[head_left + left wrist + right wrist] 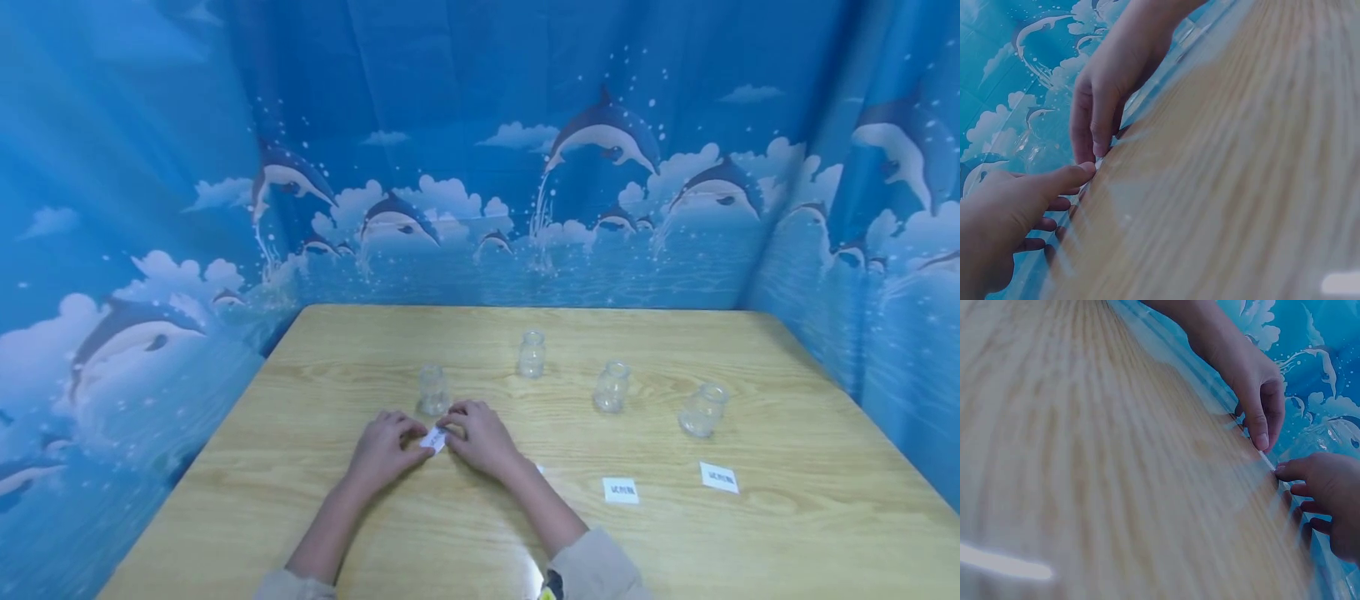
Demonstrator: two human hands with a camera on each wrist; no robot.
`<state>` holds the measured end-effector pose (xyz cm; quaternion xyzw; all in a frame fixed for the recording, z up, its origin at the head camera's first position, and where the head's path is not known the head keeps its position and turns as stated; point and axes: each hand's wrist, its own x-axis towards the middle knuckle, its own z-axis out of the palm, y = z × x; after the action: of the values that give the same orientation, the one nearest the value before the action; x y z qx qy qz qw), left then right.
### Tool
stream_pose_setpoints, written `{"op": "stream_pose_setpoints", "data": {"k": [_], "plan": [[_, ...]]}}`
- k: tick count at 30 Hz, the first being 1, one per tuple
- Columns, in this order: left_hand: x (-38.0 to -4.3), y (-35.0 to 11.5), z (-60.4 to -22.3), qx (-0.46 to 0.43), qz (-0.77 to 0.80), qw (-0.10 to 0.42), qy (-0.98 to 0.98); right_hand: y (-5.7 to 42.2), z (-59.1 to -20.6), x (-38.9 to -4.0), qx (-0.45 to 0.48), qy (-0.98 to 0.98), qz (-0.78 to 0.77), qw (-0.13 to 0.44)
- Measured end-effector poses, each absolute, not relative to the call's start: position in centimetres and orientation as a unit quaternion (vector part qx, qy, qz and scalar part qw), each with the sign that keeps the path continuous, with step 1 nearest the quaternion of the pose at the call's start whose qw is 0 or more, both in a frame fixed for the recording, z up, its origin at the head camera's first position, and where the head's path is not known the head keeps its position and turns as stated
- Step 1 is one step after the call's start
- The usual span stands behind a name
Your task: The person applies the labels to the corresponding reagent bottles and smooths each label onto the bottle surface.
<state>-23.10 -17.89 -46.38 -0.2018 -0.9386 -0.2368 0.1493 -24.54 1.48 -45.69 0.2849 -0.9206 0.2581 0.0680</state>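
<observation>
Backdrop: blue curtain [465,100] printed with leaping dolphins, clouds and water, hung behind and at both sides of a wood-grain table [360,342]. Small white paper label [433,441], at the centre of the grip, flat in aspect; dark printed characters partly covered by fingers, its lettering slanting up to the right in the head view; long axis not certain. Left hand [384,452] pinches its left side, thumb and forefinger together on the paper; right hand [482,439] likewise pinches its right side. Right of the grip, two further labels, face up, characters small, apparently 试剂瓶: nearer label [620,490] and farther label [718,477], both with long axis roughly crosswise. Beyond the right forearm, a white corner [540,468], otherwise hidden. Clear glass bottles, four: one [433,390] just beyond the grip, three farther off to its right. Wrist views only: held label nearly edge-on as a thin white sliver, finger reflections on the glossy tabletop.
</observation>
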Motion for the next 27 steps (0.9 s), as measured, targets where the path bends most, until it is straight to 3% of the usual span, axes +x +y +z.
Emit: {"op": "stream_pose_setpoints", "data": {"k": [11, 27], "plan": [[-23.6, -18.4, -47.2, -0.223, -0.274, 0.165, -0.921, 1.6, -46.4, -24.1, 0.298, -0.914, 0.254, 0.108], [-24.5, -18.5, -47.7, -0.225, -0.305, 0.172, -0.909, 1.6, -46.6, -23.9, 0.277, -0.912, 0.282, 0.114]]}}
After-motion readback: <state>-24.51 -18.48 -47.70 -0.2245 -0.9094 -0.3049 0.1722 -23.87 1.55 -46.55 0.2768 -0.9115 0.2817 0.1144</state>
